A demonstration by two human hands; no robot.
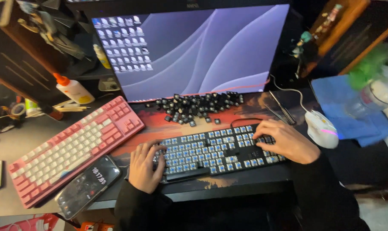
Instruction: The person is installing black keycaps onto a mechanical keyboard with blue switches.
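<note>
The left hand [146, 166] lies with fingers curled on the left end of a black keyboard [215, 152] stripped of keycaps, its blue switches bare; whether it grips the frame I cannot tell. The right hand [283, 141] rests fingers down on the right end, pinching nothing visible. The keyboard sits near the table's [14, 145] front edge on a red desk mat [160, 124]. Behind it lies a pile of black keycaps [198, 106], then the monitor [194, 47]. Right: a white mouse [322, 128]. Left: a pink keyboard [74, 147] and a phone [89, 186]
</note>
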